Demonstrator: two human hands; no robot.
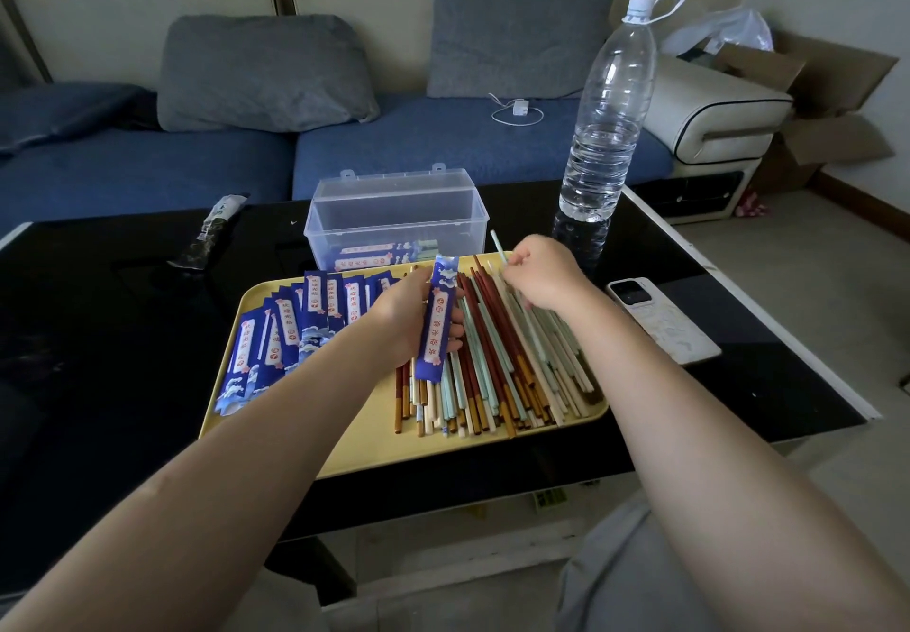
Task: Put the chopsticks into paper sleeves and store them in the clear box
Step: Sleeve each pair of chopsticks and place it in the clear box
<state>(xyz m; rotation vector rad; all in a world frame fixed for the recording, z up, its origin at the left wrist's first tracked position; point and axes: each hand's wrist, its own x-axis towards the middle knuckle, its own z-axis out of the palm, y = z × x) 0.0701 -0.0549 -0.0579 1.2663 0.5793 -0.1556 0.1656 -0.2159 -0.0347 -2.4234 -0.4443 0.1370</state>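
Note:
A yellow tray [344, 454] lies on the black table. Several blue paper sleeves [295, 331] are fanned across its left half. A heap of loose chopsticks [497, 380] in red, pale green, cream and brown fills its right half. My left hand [408, 316] holds one blue sleeve [437, 321] upright over the tray's middle. My right hand [541, 276] pinches a pale green chopstick [497, 244] whose tip points up and away. Behind the tray stands the clear box [394, 217], lid open, with a few filled sleeves inside.
A tall water bottle [610, 124] stands at the table's back right. A white phone [660, 318] lies right of the tray. A dark wrapped packet [209, 232] lies at the back left. A blue sofa with grey cushions runs behind the table.

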